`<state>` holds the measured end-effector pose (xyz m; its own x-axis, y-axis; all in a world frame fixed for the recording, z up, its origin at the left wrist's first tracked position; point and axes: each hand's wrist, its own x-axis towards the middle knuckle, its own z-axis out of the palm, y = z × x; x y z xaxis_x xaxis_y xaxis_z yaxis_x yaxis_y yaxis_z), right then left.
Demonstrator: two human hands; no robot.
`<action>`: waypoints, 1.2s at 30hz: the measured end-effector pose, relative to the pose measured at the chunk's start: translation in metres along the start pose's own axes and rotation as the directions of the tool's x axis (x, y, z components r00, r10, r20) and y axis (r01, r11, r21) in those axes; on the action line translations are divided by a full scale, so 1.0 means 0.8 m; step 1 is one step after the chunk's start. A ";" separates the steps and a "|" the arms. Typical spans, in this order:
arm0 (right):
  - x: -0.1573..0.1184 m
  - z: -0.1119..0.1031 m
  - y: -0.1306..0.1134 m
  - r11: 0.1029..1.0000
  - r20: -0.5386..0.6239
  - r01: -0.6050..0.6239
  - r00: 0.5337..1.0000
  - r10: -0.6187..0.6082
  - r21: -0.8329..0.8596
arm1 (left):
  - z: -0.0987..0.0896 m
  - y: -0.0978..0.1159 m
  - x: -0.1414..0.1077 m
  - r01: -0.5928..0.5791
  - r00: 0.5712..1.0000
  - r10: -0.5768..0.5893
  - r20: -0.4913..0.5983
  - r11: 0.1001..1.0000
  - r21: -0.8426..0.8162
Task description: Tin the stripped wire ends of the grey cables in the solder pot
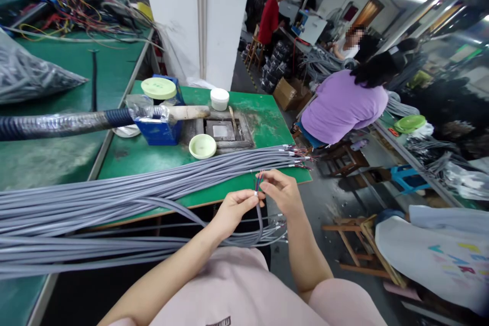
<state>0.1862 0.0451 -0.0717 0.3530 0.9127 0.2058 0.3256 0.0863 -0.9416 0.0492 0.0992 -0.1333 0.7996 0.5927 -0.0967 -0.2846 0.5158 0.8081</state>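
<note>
Near the front edge of the green table, my left hand (237,210) pinches the end of a grey cable (260,221) just below its white collar. Several thin coloured wires (259,181) fan upward from that end. The fingers of my right hand (280,191) are closed on these wires from the right. Behind my hands a thick bundle of grey cables (168,179) lies across the table, its stripped ends with red and dark wires at the right. Another bundle (114,252) runs lower, in front of the table edge.
On the green table (267,117) are a solder pot (221,131) in a square frame, a green dish (202,146), a white jar (219,99) and a blue box (158,130) with a hose. People sit at the right and back; a wooden stool (362,249) stands right.
</note>
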 end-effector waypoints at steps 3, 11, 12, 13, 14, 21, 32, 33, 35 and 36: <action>0.004 0.002 0.000 0.961 0.123 -0.163 0.983 0.138 0.221 | -0.001 -0.001 -0.003 0.041 0.999 -0.040 0.033 0.999 -0.027; 0.006 0.007 0.003 0.896 0.179 -0.245 0.965 0.190 0.370 | 0.002 -0.001 -0.005 0.116 0.993 -0.112 0.045 0.989 -0.094; 0.005 0.007 0.004 0.894 0.169 -0.237 0.968 0.185 0.380 | 0.002 -0.001 -0.006 0.120 0.992 -0.116 0.043 0.988 -0.096; 0.005 0.008 0.006 0.893 0.158 -0.227 0.971 0.178 0.389 | 0.002 -0.001 -0.006 0.125 0.992 -0.122 0.042 0.987 -0.096; 0.005 0.008 0.007 0.891 0.148 -0.219 0.974 0.173 0.399 | 0.002 -0.002 -0.006 0.130 0.991 -0.126 0.042 0.987 -0.095; 0.008 0.009 0.010 0.921 0.047 -0.187 0.982 0.182 0.341 | 0.002 -0.001 -0.005 0.132 0.991 -0.134 -0.010 0.986 -0.097; -0.020 0.008 -0.007 0.978 -0.123 0.007 0.992 -0.034 -0.210 | -0.005 -0.011 0.002 -0.099 0.989 0.116 -0.095 0.981 0.168; -0.020 0.010 -0.008 0.974 -0.130 -0.005 0.991 -0.025 -0.229 | -0.004 -0.011 0.003 -0.125 0.984 0.147 -0.096 0.971 0.204; -0.019 0.012 -0.009 0.967 -0.153 -0.027 0.988 -0.012 -0.252 | -0.002 -0.012 0.003 -0.166 0.975 0.199 -0.101 0.950 0.266; -0.018 0.013 -0.009 0.966 -0.164 -0.035 0.986 -0.008 -0.258 | -0.001 -0.013 0.003 -0.180 0.971 0.218 -0.102 0.939 0.293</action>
<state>0.1698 0.0351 -0.0703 0.4892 0.8343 0.2543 0.5281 -0.0513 -0.8476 0.0534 0.0956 -0.1425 0.6602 0.7508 0.0226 -0.2560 0.1966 0.9465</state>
